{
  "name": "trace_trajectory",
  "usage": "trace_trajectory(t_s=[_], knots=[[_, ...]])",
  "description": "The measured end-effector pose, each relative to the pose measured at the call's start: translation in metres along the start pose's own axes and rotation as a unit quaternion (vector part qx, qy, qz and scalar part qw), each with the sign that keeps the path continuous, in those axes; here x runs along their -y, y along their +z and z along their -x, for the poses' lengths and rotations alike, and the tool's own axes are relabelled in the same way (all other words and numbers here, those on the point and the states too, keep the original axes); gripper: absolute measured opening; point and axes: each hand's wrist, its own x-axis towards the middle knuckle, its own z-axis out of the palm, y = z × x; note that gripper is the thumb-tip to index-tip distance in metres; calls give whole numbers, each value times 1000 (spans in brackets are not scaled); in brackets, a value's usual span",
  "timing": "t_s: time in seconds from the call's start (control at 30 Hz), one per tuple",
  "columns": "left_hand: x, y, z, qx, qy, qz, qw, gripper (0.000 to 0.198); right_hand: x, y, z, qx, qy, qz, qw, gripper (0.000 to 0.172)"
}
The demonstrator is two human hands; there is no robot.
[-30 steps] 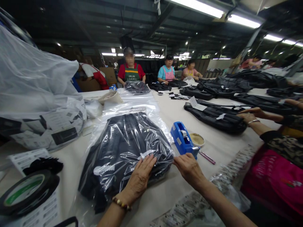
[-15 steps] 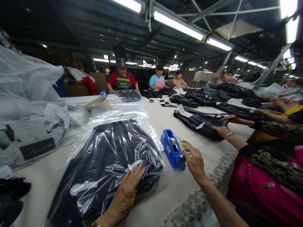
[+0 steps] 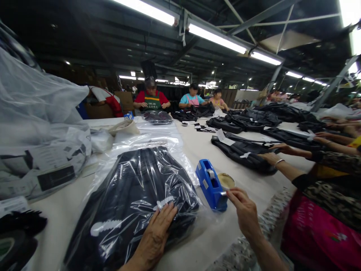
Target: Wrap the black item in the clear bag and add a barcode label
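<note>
Watching from afar through the head view, the only one I am getting, I am seeing the main change in the right hand (image 3: 244,210): a second ago it was pinching the loose edge of the clear sleeve (image 3: 203,218), and now it is working at the near end of the blue dispenser (image 3: 208,184). Its thumb and forefinger are bunching at the cutter tip, apparently touching it, but I cannot tell whether they are gripping any tape. The left hand (image 3: 155,235) is staying where it was, its fingers lying flat and extended, grasping nothing and pressing on the sleeve. The bag (image 3: 143,177), black and lying inside that sleeve, is resting on the table (image 3: 194,150) in front of me, just left of the dispenser. For the work, I am judging that attention is shifting from plastic to tape: the sleeve's edge is going unpinched, and the left hand alone is steadying the bag. A dish (image 3: 226,181) is sitting just beyond the right hand. Across the table, a co-worker (image 3: 152,99) in a green apron is now raising both hands above another wrapped bag (image 3: 157,117).
</note>
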Motion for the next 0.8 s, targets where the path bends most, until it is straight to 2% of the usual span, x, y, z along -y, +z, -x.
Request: trace_trajectory(t_s=[0.1, 0.17, 0.27, 0.37, 0.43, 0.5, 0.53, 0.57, 0.6, 0.67, 0.73, 0.8], knots=[[1, 3, 0, -11, 2, -10, 1000, 81, -14, -8, 22, -11, 72, -19, 997, 39], [1, 4, 1, -17, -3, -11, 1000, 80, -27, -8, 27, 9, 122, -22, 992, 45], [1, 4, 1, 7, -16, 8, 1000, 77, -45, -8, 23, 41, 156, -11, 987, 49], [0, 3, 1, 31, -33, 33, 998, 76, -48, -20, 22, 32, 167, 33, 985, 46], [-2, 2, 0, 29, -39, 45, 998, 77, -37, -30, 28, 14, 139, 89, 986, 42], [-3, 0, -2, 44, -45, 58, 996, 78, -16, -34, 42, 43, 21, 147, 988, 35], [-4, -2, -3, 57, -50, 64, 995, 77, -3, -32, 50, 91, -67, 172, 979, 29], [-4, -4, -4, 71, -56, 71, 993, 75, 11, -27, 59, 168, -163, 188, 954, 23], [-5, -6, -5, 83, -62, 78, 992, 73, 24, -18, 67, 254, -249, 203, 912, 20], [-7, -10, -6, 89, -72, 86, 990, 68, 42, 6, 81, 374, -377, 250, 810, 20], [-8, -13, -7, 91, -73, 92, 989, 66, 48, 32, 90, 398, -458, 316, 729, 19], [-10, -14, -8, 95, -72, 96, 988, 66, 45, 54, 93, 368, -506, 374, 685, 19]])
